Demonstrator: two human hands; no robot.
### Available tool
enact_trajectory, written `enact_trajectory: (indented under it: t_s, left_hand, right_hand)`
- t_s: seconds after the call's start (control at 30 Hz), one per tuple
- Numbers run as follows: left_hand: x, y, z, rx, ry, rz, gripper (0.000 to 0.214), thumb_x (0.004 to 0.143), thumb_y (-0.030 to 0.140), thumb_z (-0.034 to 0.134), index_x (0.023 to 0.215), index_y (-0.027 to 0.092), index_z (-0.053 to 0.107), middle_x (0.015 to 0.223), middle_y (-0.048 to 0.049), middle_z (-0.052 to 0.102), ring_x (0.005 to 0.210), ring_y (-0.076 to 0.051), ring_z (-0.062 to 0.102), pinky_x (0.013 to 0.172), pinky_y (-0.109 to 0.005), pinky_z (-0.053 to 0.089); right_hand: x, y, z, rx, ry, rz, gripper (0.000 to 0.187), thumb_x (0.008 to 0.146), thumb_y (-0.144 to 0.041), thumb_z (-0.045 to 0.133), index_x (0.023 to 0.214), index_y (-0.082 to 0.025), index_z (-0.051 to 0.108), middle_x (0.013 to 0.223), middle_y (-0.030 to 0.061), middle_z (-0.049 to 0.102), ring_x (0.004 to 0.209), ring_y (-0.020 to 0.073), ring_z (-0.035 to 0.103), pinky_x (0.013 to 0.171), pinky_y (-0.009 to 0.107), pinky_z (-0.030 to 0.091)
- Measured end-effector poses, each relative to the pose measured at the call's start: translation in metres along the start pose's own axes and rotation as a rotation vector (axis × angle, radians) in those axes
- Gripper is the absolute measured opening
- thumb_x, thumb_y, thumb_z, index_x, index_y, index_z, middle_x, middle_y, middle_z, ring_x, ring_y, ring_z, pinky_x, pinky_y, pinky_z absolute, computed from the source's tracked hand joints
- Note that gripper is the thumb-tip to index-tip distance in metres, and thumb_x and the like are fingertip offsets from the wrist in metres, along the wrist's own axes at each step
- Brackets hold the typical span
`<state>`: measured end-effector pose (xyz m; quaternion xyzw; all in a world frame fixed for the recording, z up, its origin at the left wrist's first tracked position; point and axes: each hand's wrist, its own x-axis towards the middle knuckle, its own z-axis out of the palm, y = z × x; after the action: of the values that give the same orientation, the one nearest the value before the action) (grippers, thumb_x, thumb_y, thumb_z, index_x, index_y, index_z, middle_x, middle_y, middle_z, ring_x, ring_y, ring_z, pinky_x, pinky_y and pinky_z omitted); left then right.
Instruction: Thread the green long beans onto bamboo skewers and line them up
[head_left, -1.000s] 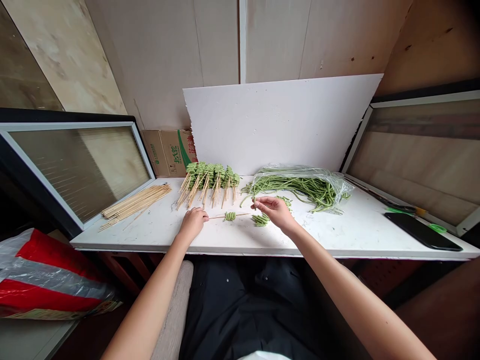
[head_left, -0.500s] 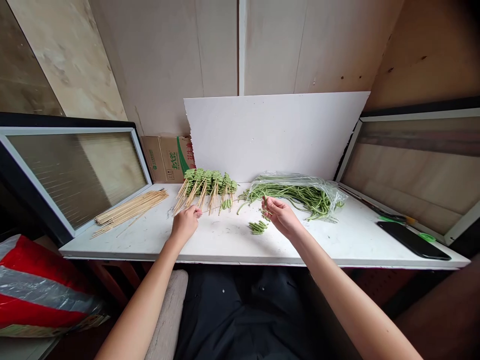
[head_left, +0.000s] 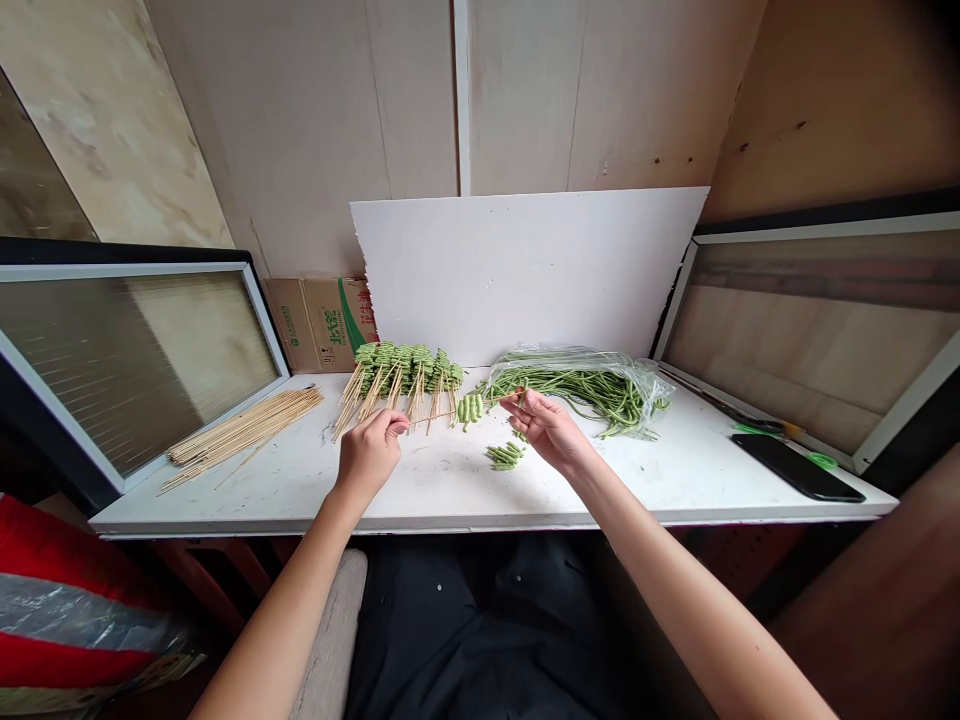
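My left hand (head_left: 370,452) is closed in a pinch on the blunt end of a thin bamboo skewer (head_left: 431,416). The skewer points right and carries a folded bunch of green bean pieces (head_left: 470,408) near its tip. My right hand (head_left: 549,430) hovers just right of that tip, palm up, with thumb and fingers pinched on a small green bean piece (head_left: 519,402). A little heap of cut bean pieces (head_left: 504,455) lies on the white table (head_left: 675,480) below my right hand. Finished bean skewers (head_left: 397,368) are piled behind my left hand.
A clear plastic bag of long green beans (head_left: 600,385) lies behind my right hand. Bare skewers (head_left: 240,430) lie at the left, a black phone (head_left: 796,467) at the right. A white board (head_left: 525,270), a cardboard box (head_left: 322,320) and framed glass panels (head_left: 135,350) border the table.
The skewer lay on the table under my left hand; I have lifted it, and its bean bunch now sits near the tip. My right hand rose from the cut pieces with one pinched.
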<state>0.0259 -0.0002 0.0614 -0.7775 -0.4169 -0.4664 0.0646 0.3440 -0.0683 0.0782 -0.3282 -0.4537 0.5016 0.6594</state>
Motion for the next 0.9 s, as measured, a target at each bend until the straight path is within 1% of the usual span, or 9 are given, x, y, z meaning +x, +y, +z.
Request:
enact_trajectory:
  t_s: [0.17,0.4,0.53,0.73,0.9]
  left_hand:
    - [0.0001,-0.001,0.0006,-0.024,0.012,0.002,0.021,0.099,0.021,0.055,0.09,0.024,0.074,0.094,-0.0052,0.082,0.083,-0.024,0.074,0.074,-0.031,0.049]
    - [-0.0003,-0.0032,0.0018,-0.036,0.027,0.005,0.021,0.098,0.018,0.056,0.089,0.024,0.074,0.094,-0.005,0.082,0.083,-0.024,0.074,0.075,-0.031,0.049]
    - [-0.0008,-0.0049,0.0034,-0.042,0.029,0.016,0.021,0.098,0.019,0.056,0.089,0.024,0.075,0.094,-0.0046,0.082,0.082,-0.023,0.074,0.074,-0.031,0.049]
    - [-0.0007,-0.0056,0.0028,-0.023,0.031,0.029,0.022,0.098,0.018,0.056,0.089,0.023,0.076,0.094,-0.0046,0.082,0.082,-0.023,0.074,0.073,-0.031,0.049]
    - [-0.0001,-0.0056,0.0014,0.013,0.024,0.046,0.025,0.098,0.014,0.054,0.091,0.023,0.077,0.096,-0.0051,0.082,0.085,-0.023,0.074,0.076,-0.031,0.05]
  right_hand:
    - [-0.0016,-0.0011,0.0022,0.03,-0.009,0.014,0.04,0.075,-0.06,0.093,0.095,-0.029,0.077,0.125,0.0068,0.079,0.137,0.0313,0.064,0.099,0.039,0.055]
    - [-0.0006,0.0009,-0.0002,-0.044,0.024,-0.002,0.044,0.075,-0.066,0.09,0.097,-0.029,0.078,0.129,0.0082,0.079,0.138,0.0329,0.063,0.099,0.042,0.056]
    - [0.0005,0.0032,-0.0012,-0.07,0.023,-0.005,0.042,0.077,-0.066,0.088,0.097,-0.03,0.078,0.129,0.0075,0.079,0.138,0.0325,0.064,0.1,0.042,0.056]
    - [0.0001,0.004,-0.0013,-0.022,0.033,-0.004,0.037,0.077,-0.06,0.09,0.097,-0.031,0.08,0.124,0.0062,0.081,0.137,0.0311,0.065,0.1,0.04,0.054]
    - [0.0006,0.0039,-0.0011,-0.087,0.077,-0.033,0.04,0.075,-0.062,0.091,0.093,-0.028,0.081,0.117,0.0096,0.083,0.134,0.0339,0.067,0.095,0.041,0.055]
